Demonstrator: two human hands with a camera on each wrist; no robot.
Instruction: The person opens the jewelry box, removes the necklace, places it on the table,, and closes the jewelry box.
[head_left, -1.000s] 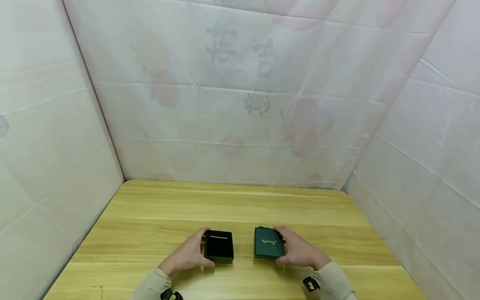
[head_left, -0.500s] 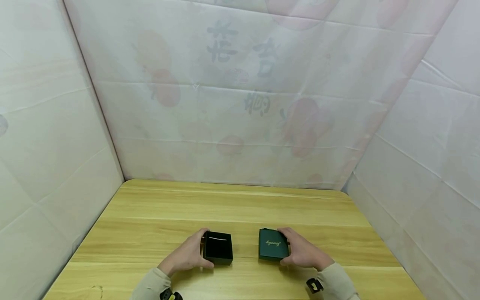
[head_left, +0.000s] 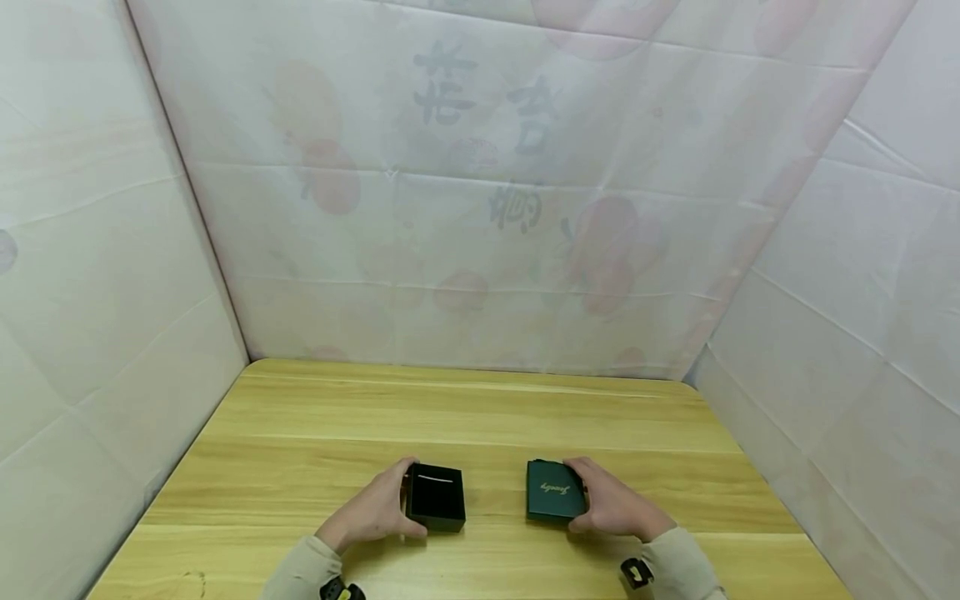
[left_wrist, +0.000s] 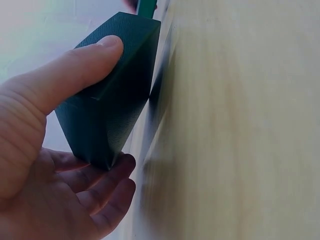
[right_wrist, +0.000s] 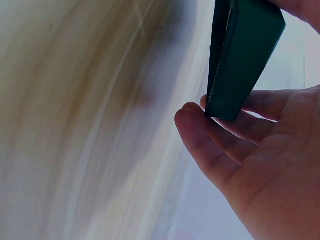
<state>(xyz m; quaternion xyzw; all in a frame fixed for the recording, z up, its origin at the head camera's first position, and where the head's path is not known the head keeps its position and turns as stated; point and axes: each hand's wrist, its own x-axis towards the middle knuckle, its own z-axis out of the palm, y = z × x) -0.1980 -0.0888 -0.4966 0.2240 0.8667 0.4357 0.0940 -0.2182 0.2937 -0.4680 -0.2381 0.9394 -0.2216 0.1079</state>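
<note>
My left hand (head_left: 378, 507) grips a dark green jewelry box base (head_left: 437, 497) by its left side, thumb at the near edge and fingers at the far one. The base's black lining with a pale slit faces up. In the left wrist view the thumb presses one side of the box base (left_wrist: 112, 75), above the table surface. To the right, my right hand (head_left: 611, 504) holds the green box lid (head_left: 555, 492), its gold lettering facing up. The right wrist view shows the lid (right_wrist: 245, 60) between thumb and fingers, tilted, its open underside toward the table.
Both hands work over the near part of a light wooden table (head_left: 450, 408). Pale fabric walls (head_left: 465, 250) with faded print enclose it at the back and both sides. Each wrist wears a black strap with a small device (head_left: 636, 572).
My right hand has moved to the right with the lid, widening the gap to the base. The left hand and the base have hardly moved.
</note>
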